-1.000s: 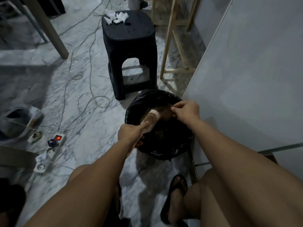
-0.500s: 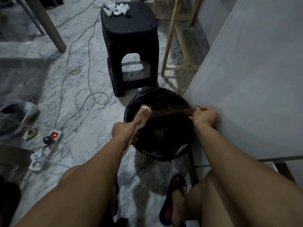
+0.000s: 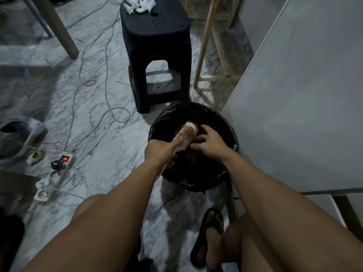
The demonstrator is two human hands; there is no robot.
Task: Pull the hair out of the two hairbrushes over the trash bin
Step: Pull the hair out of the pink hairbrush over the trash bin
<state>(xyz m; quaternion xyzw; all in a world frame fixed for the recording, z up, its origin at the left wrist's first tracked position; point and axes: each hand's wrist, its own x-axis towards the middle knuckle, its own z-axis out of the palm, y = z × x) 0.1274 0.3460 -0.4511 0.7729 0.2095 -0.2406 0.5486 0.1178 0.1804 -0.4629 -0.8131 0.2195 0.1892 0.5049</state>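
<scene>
A round trash bin [image 3: 227, 126] lined with a black bag stands on the floor against a grey panel. My left hand [image 3: 160, 152] grips the handle of a pale pink hairbrush [image 3: 186, 132] and holds it over the bin, bristles toward the right. My right hand [image 3: 209, 141] is at the brush's bristle side, its fingers curled into a dark brown clump of hair [image 3: 198, 139]. More brown hair lies inside the bin. Only one hairbrush is in sight.
A black plastic stool [image 3: 157, 46] with crumpled white tissue [image 3: 139, 4] on top stands just beyond the bin. Cables and a power strip [image 3: 55, 173] with a lit red switch lie on the marble floor at the left. A wooden frame [image 3: 206, 46] stands behind. My sandalled foot [image 3: 210, 238] rests below the bin.
My right hand, which had drawn a strand of hair out to the right rim of the bin, has come back to the brush's bristles. The brush stayed over the bin.
</scene>
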